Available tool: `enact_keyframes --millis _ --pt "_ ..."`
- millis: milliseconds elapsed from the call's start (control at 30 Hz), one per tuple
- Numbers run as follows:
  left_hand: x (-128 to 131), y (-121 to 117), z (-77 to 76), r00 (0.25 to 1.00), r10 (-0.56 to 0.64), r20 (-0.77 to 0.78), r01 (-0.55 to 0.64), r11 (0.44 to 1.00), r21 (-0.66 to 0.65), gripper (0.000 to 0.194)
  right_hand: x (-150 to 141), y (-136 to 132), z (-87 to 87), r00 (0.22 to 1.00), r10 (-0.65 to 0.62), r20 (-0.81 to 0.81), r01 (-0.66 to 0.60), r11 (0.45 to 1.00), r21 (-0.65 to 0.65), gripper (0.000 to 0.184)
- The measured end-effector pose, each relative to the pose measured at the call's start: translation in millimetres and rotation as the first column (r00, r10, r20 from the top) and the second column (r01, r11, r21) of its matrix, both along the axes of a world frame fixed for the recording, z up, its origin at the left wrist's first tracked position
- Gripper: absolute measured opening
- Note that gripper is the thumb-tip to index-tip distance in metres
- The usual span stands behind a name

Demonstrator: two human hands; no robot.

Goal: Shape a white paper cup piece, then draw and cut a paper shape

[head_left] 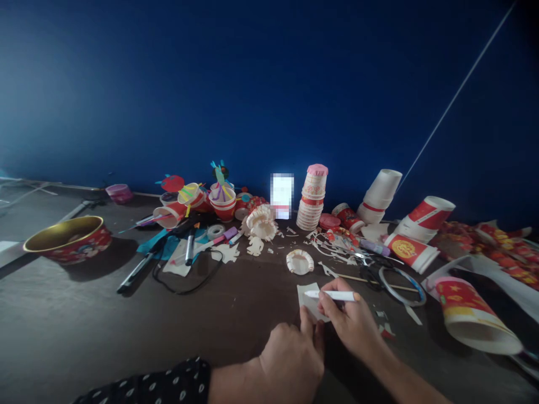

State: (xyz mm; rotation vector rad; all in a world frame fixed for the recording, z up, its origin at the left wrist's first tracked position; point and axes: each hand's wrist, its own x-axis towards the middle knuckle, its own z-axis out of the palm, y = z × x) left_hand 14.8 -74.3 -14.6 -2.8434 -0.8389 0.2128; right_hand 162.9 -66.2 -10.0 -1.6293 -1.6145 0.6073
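Note:
My right hand is closed in a writing grip on a white marker with an orange end. The marker lies at a low slant, its tip over a small piece of white paper on the dark table; whether the tip touches is too small to tell. My left hand holds the paper down at its lower edge, index finger stretched out and the other fingers curled. Just beyond the paper is a small round white piece with a raised, folded rim.
Scissors, a tape ring and a tipped red cup lie to the right. Stacked paper cups stand behind, beside a bright blurred panel. At left are a gold-lined bowl and a black marker.

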Motion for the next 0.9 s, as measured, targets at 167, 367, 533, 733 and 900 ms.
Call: enact_keyframes --millis 167,367,533,733,900 --pt "-0.5 -0.9 -0.8 1.0 -0.011 0.01 0.011 1.0 0.002 0.048 0.8 0.1 0.8 0.998 0.017 0.061 -0.017 1.0 0.007 0.025" --pt "-0.5 -0.1 -5.8 1.0 -0.009 0.026 0.009 1.0 0.025 0.045 1.9 -0.4 2.4 0.996 0.034 0.086 -0.036 0.999 0.023 0.022" --pt "-0.4 0.0 -8.5 0.999 -0.002 0.047 0.0 0.999 0.041 0.047 0.7 -1.7 5.8 0.993 0.029 0.113 -0.035 0.998 0.048 0.021" --pt "-0.6 0.8 -4.8 0.998 0.0 0.058 -0.001 1.0 0.006 0.045 -0.9 -1.9 9.6 0.996 0.032 0.085 -0.035 0.999 0.037 0.019" --pt "-0.6 0.6 -3.1 0.999 -0.001 0.038 0.0 1.0 0.003 0.043 -1.5 -2.7 10.7 0.996 0.033 0.089 -0.036 0.999 0.031 0.02"
